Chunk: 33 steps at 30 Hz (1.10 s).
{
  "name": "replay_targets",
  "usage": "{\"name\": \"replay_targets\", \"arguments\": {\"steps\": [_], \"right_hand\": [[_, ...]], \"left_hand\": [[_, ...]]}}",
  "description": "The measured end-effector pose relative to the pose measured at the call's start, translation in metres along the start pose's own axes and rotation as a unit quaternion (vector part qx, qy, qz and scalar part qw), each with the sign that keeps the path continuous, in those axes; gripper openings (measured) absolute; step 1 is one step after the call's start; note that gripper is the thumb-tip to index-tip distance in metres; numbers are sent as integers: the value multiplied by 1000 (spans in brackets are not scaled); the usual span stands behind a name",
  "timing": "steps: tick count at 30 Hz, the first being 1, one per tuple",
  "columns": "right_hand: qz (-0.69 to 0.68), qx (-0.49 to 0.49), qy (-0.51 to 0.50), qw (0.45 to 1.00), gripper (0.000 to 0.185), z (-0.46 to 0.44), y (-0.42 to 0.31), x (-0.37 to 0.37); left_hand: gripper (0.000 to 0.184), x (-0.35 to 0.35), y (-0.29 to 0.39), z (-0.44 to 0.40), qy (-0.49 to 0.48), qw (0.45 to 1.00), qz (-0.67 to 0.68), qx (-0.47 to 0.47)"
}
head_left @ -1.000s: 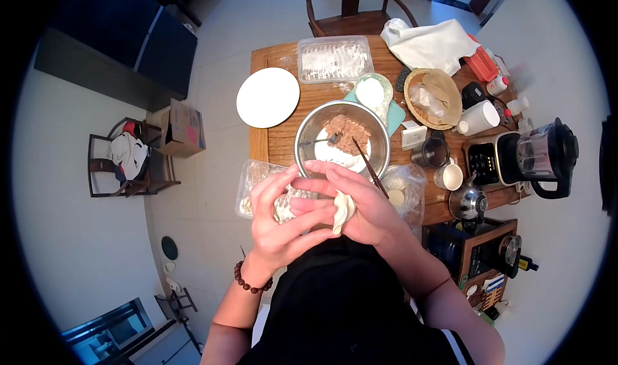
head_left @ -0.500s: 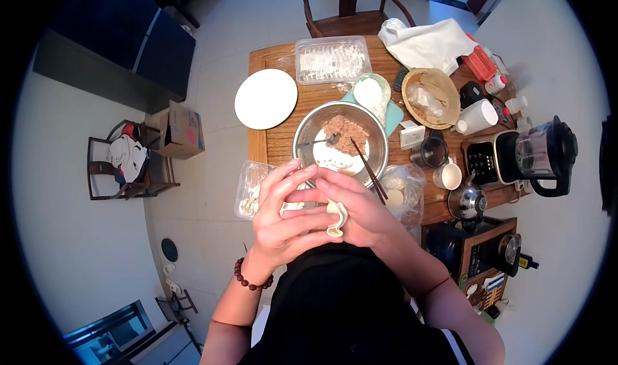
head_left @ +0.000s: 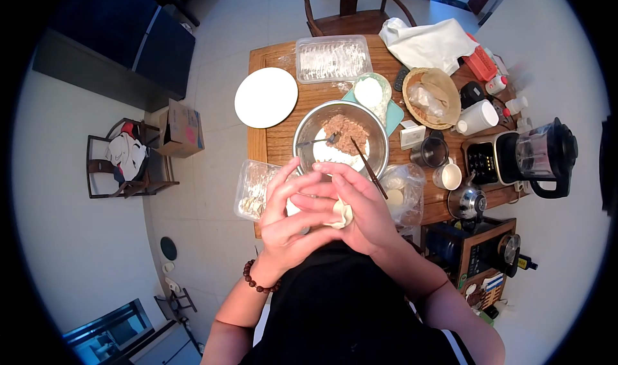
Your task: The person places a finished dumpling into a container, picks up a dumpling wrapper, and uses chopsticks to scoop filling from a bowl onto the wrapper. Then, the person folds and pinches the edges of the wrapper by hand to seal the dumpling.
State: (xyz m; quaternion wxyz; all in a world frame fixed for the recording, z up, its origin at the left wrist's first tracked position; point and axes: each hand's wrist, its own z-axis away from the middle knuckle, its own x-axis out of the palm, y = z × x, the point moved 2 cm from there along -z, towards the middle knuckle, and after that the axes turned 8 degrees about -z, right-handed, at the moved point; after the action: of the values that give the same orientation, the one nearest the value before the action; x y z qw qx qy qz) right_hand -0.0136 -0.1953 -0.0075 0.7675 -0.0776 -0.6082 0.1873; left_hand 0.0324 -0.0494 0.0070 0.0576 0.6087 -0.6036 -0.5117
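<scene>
Close to my body, both hands are together around a pale dough dumpling (head_left: 345, 215). My left hand (head_left: 283, 226), with a bead bracelet at the wrist, presses its fingers against the dough from the left. My right hand (head_left: 368, 222) cups it from the right, fingers curled over. Part of the dumpling is hidden by the fingers. Just beyond the hands stands a steel bowl (head_left: 384, 140) of minced filling (head_left: 351, 131), with a spoon (head_left: 315, 142) and chopsticks (head_left: 371, 171) in it. Round dough wrappers (head_left: 394, 197) lie in a plastic bag at the right.
Left of the bowl is a clear container (head_left: 243, 183), partly behind my left hand. A white plate (head_left: 266, 98) and a floured plastic tray (head_left: 333, 59) lie farther back. On the right stand a basket (head_left: 412, 111), a cup (head_left: 447, 176), a kettle (head_left: 465, 203) and a blender (head_left: 541, 149).
The dumpling has turned in my hands, and its open, curved edge now shows less. My right fingers have closed farther over it, and my left hand has shifted slightly right.
</scene>
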Motion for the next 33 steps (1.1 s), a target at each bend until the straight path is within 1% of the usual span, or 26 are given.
{"name": "replay_targets", "arguments": {"steps": [1, 2, 4, 5, 7, 9, 11, 13, 14, 16, 17, 19, 20, 23, 25, 26, 27, 28, 29, 30, 31, 32, 33], "right_hand": [[-7, -9, 14, 1000, 36, 0, 1, 2], [-15, -17, 28, 999, 37, 0, 2, 3], [-10, -22, 20, 1000, 37, 0, 6, 1], [-5, -27, 12, 1000, 37, 0, 8, 0], [-5, -42, 15, 999, 36, 0, 12, -2], [-5, -56, 17, 998, 36, 1, 15, -1], [30, -87, 22, 995, 36, 3, 17, 0], [27, -100, 30, 994, 36, 2, 20, 2], [22, -112, 36, 993, 36, 2, 22, 2], [25, -111, 39, 993, 36, 2, 24, 2], [26, -111, 43, 993, 35, 2, 24, 3], [31, -110, 38, 993, 35, 5, 27, 8], [34, -114, 33, 992, 34, 5, 28, 11], [67, -123, 39, 989, 34, 5, 30, 17], [65, -130, 48, 988, 34, 3, 34, 21], [62, -140, 57, 987, 33, 2, 35, 23], [65, -137, 56, 987, 33, 0, 36, 25], [74, -153, 57, 984, 33, -2, 37, 26], [83, -169, 59, 980, 33, -4, 39, 27], [84, -166, 58, 981, 33, -5, 43, 30], [130, -181, 53, 974, 32, -7, 45, 34], [175, -196, 46, 964, 32, -9, 48, 38], [178, -195, 43, 964, 32, -13, 54, 38]], "left_hand": [[25, 0, 3, -2, 14, 999, 0, -34], [25, 2, 3, -2, 14, 999, 0, -35], [24, 2, 2, 0, 35, 999, 0, -41], [24, 2, 1, 1, 36, 998, 0, -42], [24, 3, -4, 4, 52, 999, 7, -14], [22, 6, -9, 11, 52, 998, 27, -10], [21, 7, -15, 15, 53, 997, 47, -6], [19, 7, -16, 15, 45, 995, 87, -13], [19, 5, -13, 13, 47, 995, 86, -14], [16, 1, -5, 8, 31, 996, 61, -52], [16, 0, -6, 10, 34, 996, 61, -54], [22, -2, -12, 17, 39, 998, 32, -24], [22, -4, -14, 18, 44, 998, 31, -25], [24, -9, -14, 18, 45, 997, 61, -18], [43, -16, -12, 15, 39, 998, 54, -18], [43, -16, -7, 14, 43, 997, 54, -19], [53, -15, -3, 15, 93, 983, 133, -90], [64, -16, -2, 19, 143, 954, 209, -159], [64, -21, -1, 24, 146, 954, 208, -160], [68, -22, -2, 33, 113, 901, 342, -243], [73, -22, -2, 42, 77, 822, 467, -317], [60, -23, -1, 46, 80, 808, 485, -326], [60, -26, -7, 51, 83, 808, 485, -323]]}}
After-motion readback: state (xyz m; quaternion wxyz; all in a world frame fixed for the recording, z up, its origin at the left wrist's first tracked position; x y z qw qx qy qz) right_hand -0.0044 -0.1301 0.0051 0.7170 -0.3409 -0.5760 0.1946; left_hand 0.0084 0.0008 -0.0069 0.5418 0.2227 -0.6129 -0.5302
